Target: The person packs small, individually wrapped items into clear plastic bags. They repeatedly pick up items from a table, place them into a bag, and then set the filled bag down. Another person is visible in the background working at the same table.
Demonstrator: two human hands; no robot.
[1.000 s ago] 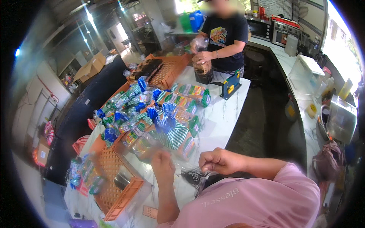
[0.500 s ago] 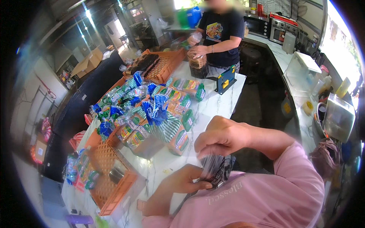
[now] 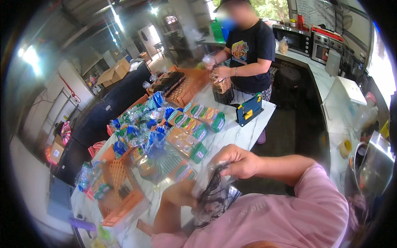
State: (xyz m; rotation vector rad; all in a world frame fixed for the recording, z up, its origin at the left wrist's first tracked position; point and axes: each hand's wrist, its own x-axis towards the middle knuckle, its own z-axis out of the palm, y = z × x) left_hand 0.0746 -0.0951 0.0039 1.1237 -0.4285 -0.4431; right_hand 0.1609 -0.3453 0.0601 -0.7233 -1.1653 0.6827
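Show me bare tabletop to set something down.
Bare patch: the white table, between the lined-up bread loaves, the dark stand and the right hand. Narrower strip: between the near orange crate and the left hand. Crowded: left of the loaves, under heaped blue-topped bags.

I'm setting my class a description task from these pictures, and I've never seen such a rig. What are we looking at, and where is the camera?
There is no machine here: these are a person's bare hands. A wide fisheye camera worn on the head looks down, so straight edges bend near the rim. The left of the picture is the wearer's left.

The right hand grips the top of a clear plastic bag with dark print. The left hand is at its side; blur hides how firmly it holds.

On the white table lie bagged loaves, an orange crate and a dark stand. Across it, a co-worker holds a bagged dark loaf.
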